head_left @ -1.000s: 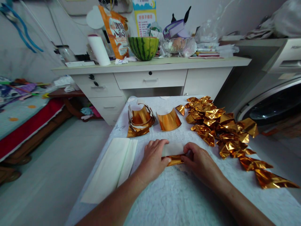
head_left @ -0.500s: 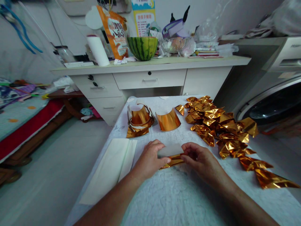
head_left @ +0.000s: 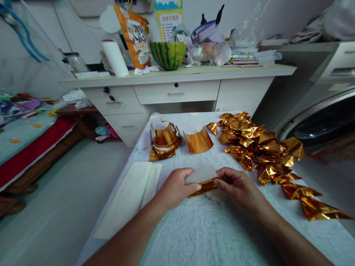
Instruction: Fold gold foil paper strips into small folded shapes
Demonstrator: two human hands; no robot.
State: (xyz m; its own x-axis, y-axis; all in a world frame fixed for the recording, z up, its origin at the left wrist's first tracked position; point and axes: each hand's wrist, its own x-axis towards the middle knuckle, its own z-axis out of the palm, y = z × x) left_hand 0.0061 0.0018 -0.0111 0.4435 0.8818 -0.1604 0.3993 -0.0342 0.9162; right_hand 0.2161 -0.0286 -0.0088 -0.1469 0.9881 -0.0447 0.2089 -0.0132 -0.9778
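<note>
Between my hands is a sheet of gold foil paper [head_left: 206, 186], its pale back facing up and its near edge folded over to show gold. My left hand [head_left: 177, 186] grips the sheet's left end, thumb on the gold fold. At the other end, my right hand [head_left: 235, 184] pinches the fold between thumb and fingers. Beyond them lies a curved gold sheet [head_left: 198, 142], and left of that a stack of curled gold sheets [head_left: 165, 138]. A heap of folded gold foil pieces [head_left: 249, 136] spreads along the right side.
A cloth-covered table [head_left: 188, 232] bears all this, with folded white paper [head_left: 124, 199] at its left. Behind stands a white desk [head_left: 177, 87] carrying half a watermelon [head_left: 168, 55] and an orange pouch [head_left: 135, 37]. A washing machine [head_left: 321, 99] is at the right.
The folded gold strip along the sheet's near edge looks broader and flatter now. Both hands stay in nearly the same place, still on the sheet.
</note>
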